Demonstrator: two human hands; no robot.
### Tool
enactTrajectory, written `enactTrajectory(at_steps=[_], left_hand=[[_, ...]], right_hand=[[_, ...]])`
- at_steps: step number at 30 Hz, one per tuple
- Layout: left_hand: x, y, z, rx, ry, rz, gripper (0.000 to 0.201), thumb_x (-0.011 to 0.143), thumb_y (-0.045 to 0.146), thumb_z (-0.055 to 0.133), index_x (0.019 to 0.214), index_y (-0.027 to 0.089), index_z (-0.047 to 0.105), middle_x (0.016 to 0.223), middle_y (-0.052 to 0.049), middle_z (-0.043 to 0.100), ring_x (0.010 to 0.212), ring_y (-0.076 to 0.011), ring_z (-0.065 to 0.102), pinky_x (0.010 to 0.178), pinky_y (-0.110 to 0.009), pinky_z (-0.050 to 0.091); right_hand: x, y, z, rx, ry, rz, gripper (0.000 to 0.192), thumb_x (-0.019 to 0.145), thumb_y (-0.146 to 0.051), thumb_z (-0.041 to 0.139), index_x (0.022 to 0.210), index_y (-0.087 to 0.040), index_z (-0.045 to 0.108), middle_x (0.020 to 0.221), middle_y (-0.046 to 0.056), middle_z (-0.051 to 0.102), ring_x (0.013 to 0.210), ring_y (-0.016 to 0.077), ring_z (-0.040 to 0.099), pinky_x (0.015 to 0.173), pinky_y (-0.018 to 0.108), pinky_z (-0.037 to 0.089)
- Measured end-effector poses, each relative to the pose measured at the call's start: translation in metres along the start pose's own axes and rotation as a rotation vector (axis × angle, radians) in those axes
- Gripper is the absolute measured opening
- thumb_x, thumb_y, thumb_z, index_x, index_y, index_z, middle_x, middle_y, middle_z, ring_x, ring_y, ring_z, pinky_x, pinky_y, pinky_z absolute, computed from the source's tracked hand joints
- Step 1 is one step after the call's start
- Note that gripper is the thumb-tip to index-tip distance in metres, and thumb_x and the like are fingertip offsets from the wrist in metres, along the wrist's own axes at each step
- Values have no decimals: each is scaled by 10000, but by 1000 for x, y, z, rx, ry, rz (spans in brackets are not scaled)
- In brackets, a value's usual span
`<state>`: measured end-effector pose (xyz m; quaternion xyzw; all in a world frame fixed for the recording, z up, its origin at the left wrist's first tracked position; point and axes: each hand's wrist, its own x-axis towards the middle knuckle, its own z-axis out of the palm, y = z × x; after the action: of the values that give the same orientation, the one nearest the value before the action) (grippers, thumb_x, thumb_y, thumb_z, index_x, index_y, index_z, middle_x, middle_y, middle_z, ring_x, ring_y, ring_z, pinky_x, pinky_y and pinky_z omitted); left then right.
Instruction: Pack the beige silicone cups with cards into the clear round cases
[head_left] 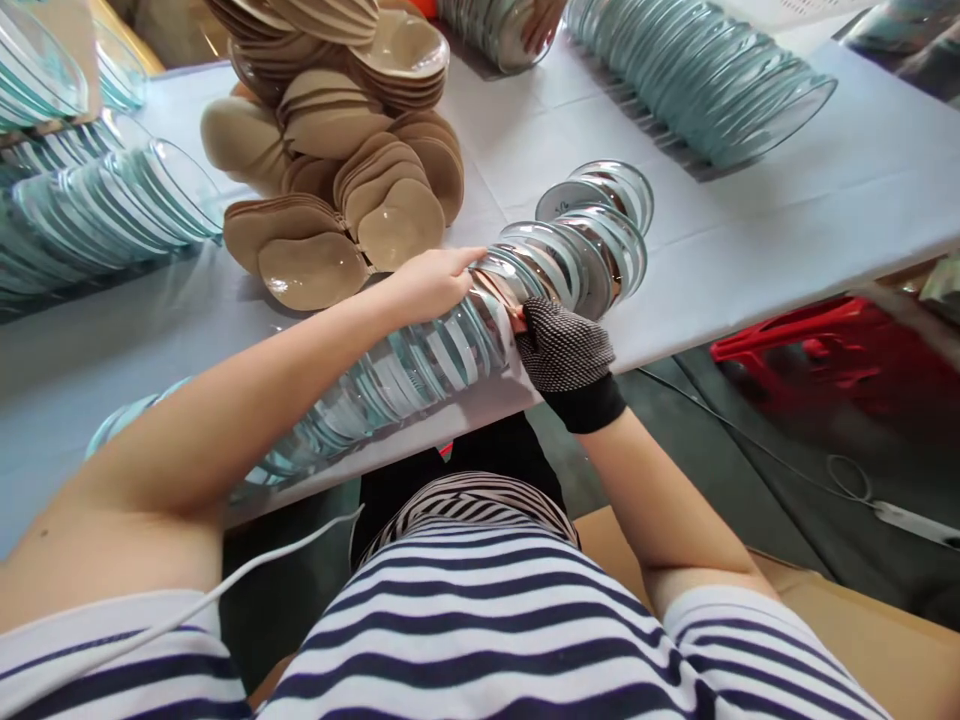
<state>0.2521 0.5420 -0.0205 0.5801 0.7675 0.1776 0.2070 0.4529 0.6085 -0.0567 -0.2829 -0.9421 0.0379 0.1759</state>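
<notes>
A long row of clear, green-tinted round dishes (420,360), glass or hard plastic, stands on edge along the table's near side. My bare left hand (435,285) reaches over the row, its fingers at the upper rim of a dish near the row's right part. My right hand (566,345), in a black dotted glove with bare fingertips, pinches the right side of that shiny dish (495,290). Beyond my hands, several more shiny dishes (592,240) lean together in a curved line. Beige bra cups (315,270) lie in stacks just past my left hand.
More rows of clear dishes stand at the back right (705,80) and on the left (112,200). A co-worker's hand (541,22) touches a row at the far side. Below the white-covered table (720,240) are a red crate (832,350) and a cable (750,450).
</notes>
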Motion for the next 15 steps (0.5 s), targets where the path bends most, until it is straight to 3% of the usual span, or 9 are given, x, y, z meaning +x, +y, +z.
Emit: enactTrajectory(at_steps=[4,7,10,13,15], left_hand=[[0,-4,6,-34,96,15,489,847,165,446,1321,226,548,1342,-90,617,1269,-266,544,1101,-427,412],[-1,-4,9,53,220,89,265,830,155,494,1048,180,641,1169,-118,620,1164,-272,556,1050,-433,435],[-3,-1,9,119,235,145,130,845,199,541,866,174,667,987,-88,638,1031,-253,570,992,-425,452],[-5,1,7,104,253,203,167,876,244,554,880,184,710,945,-66,689,996,-239,588,971,-410,457],[-7,0,7,69,239,243,215,896,267,538,924,195,738,959,-58,720,985,-231,618,957,-394,468]], right_hand=[[3,5,11,50,60,79,362,1008,-355,384,1029,-152,683,977,97,749,821,175,664,685,253,401],[-7,8,6,92,89,122,354,987,-439,457,920,-172,680,893,74,748,780,178,667,666,255,400],[-21,4,2,125,106,106,442,932,-591,526,941,-178,682,843,62,743,752,183,675,658,259,402],[-28,-3,3,135,98,47,411,939,-545,543,1065,-181,687,928,67,758,796,191,690,670,260,406],[-28,-3,4,136,77,66,337,983,-433,487,1018,-178,705,930,73,759,803,193,691,679,264,413]])
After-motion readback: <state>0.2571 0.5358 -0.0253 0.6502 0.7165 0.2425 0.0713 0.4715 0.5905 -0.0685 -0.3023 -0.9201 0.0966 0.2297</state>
